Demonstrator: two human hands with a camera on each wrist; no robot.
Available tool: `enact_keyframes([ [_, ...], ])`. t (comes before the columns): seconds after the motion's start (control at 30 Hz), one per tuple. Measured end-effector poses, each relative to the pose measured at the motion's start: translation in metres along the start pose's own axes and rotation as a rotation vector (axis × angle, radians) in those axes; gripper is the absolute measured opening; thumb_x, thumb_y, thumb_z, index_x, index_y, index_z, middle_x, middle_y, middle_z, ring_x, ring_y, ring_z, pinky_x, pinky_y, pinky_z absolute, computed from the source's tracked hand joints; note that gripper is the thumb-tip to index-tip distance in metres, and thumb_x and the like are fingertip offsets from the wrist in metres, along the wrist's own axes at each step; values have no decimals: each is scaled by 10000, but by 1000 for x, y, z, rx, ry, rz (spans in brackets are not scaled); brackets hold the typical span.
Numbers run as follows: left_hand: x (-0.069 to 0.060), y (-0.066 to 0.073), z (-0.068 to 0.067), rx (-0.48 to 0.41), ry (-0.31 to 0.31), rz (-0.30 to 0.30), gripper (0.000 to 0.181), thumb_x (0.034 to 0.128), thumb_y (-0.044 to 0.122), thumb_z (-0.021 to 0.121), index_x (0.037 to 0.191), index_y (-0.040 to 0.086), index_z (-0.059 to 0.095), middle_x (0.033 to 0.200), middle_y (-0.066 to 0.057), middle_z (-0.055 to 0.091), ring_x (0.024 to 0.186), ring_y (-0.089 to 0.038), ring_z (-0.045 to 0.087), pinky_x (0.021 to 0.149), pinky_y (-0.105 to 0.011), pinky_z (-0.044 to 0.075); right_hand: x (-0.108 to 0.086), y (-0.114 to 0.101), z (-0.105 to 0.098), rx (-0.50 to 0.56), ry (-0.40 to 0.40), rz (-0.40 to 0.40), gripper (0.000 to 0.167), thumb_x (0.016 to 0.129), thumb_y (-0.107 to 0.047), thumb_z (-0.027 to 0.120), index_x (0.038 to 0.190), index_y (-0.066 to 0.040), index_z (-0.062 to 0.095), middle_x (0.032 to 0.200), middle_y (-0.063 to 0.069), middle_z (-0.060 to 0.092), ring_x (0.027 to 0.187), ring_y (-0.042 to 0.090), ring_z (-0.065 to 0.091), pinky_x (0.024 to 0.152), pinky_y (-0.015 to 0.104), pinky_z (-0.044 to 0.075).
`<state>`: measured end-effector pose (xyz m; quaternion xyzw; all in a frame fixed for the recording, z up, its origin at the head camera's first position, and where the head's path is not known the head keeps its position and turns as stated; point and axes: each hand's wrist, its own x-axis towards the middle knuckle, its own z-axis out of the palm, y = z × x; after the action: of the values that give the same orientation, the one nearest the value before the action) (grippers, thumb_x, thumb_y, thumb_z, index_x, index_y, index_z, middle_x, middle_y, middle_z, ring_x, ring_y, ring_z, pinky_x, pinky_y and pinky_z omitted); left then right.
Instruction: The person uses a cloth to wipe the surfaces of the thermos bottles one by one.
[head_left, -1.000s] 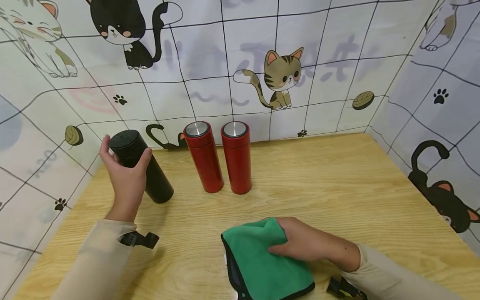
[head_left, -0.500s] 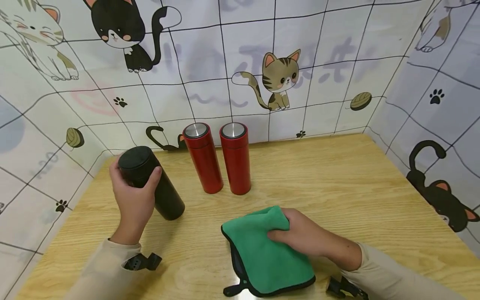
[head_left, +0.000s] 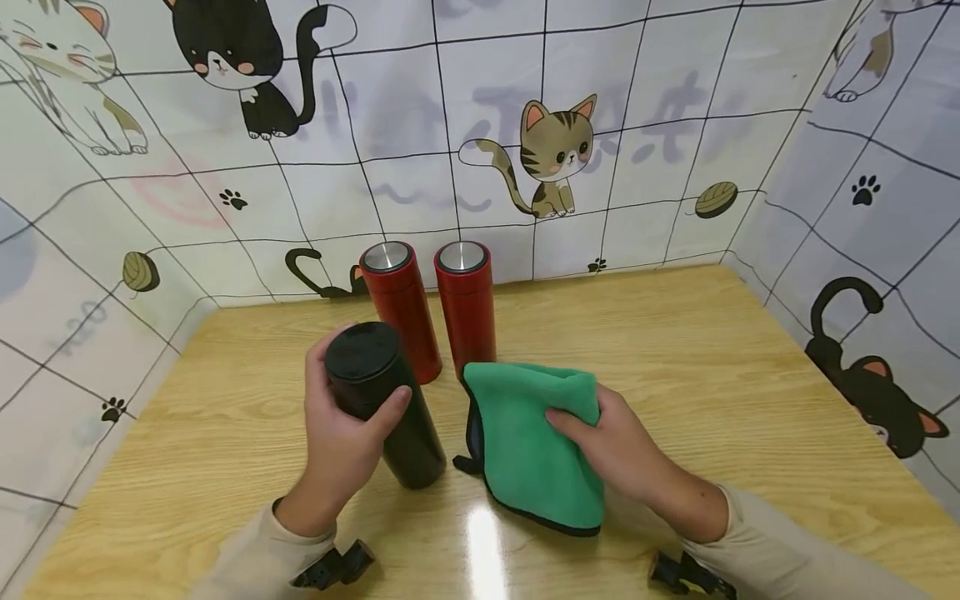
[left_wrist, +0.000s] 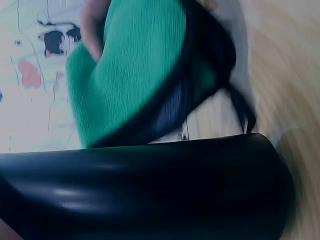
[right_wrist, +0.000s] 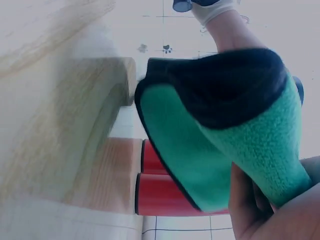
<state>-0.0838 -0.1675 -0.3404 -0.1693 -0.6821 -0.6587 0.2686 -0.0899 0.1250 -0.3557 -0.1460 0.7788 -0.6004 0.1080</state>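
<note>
In the head view my left hand (head_left: 341, 437) grips a black thermos flask (head_left: 408, 425) near its lid, thumb on the near side. The flask leans, its lid toward the upper left; whether its base touches the table I cannot tell. My right hand (head_left: 622, 437) pinches a green cloth (head_left: 536, 450) with black edging by its upper right part, and the cloth hangs just right of the flask. In the left wrist view the black flask (left_wrist: 150, 190) lies across the bottom with the cloth (left_wrist: 135, 65) close above. The right wrist view shows the folded cloth (right_wrist: 260, 150) from the other side.
Two red thermos flasks (head_left: 405, 317) with silver lids stand side by side at the back of the wooden table (head_left: 637, 333); the cloth partly covers the foot of the right one. A cat-patterned sheet (head_left: 420, 108) walls the table at the back and sides.
My left hand has brought the black flask rightward and nearer, toward the cloth. My right hand has lifted the green cloth up off its earlier place, closer to the red flasks.
</note>
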Motion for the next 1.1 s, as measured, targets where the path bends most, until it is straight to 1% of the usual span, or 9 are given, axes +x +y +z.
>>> enact_keyframes([
  [0.17,-9,3,23,-18,-86,-49,801,761,-104,720,1445,100,356,1311,-69,540,1164,-214,583,945,-283,538,-4,-4,1,-6,116,-52,431,1032,-198,552,1439,-68,494,1386,170,584,1180,306,634,913,354,557],
  [0.33,-14,3,41,-69,-154,-17,795,753,-68,761,1428,57,360,1304,-89,548,1153,-233,587,958,-302,531,-11,-12,3,4,186,-124,408,1040,-196,536,1432,-83,511,1406,126,579,1178,154,632,928,254,538],
  [0.47,-18,3,54,-112,-197,4,785,775,48,814,1421,64,369,1307,-102,549,1173,-244,578,993,-306,508,-19,-17,5,25,225,-177,401,1046,-189,520,1432,-79,516,1424,107,565,1204,40,601,957,209,522],
  [0.57,-20,3,62,-127,-232,22,786,794,103,820,1428,73,358,1310,-120,545,1177,-251,576,995,-312,506,-25,-20,6,46,255,-212,386,1049,-164,508,1421,-60,527,1413,93,569,1221,17,583,970,186,511],
  [0.7,-21,2,70,-148,-266,47,775,820,137,806,1434,66,339,1308,-155,539,1175,-255,578,987,-324,519,-31,-22,9,69,279,-287,359,1049,-90,481,1396,-16,533,1371,30,594,1235,38,575,983,171,501],
  [0.83,-23,0,76,-160,-281,74,767,867,305,770,1429,38,320,1300,-197,528,1177,-245,577,988,-324,524,-33,-24,11,85,251,-402,375,1037,1,446,1404,-24,521,1377,26,584,1264,91,562,1003,174,490],
  [0.9,-24,-1,78,-166,-289,87,789,871,367,748,1425,21,307,1303,-218,519,1184,-242,574,997,-320,519,-33,-24,11,95,207,-493,432,1016,74,420,1436,-7,488,1452,96,531,1345,142,513,1051,190,464],
  [1.0,-26,-4,80,-181,-293,104,771,888,351,734,1420,3,296,1311,-238,508,1197,-238,572,1017,-317,509,-32,-23,13,117,117,-645,513,968,164,395,1470,62,418,1564,201,390,1473,217,379,1135,221,398],
  [1.1,-28,-7,82,-193,-285,120,752,898,326,729,1412,-9,295,1321,-231,509,1204,-231,571,1032,-313,497,-31,-21,15,123,47,-763,524,935,189,413,1455,134,384,1589,258,316,1514,271,296,1184,252,341],
])
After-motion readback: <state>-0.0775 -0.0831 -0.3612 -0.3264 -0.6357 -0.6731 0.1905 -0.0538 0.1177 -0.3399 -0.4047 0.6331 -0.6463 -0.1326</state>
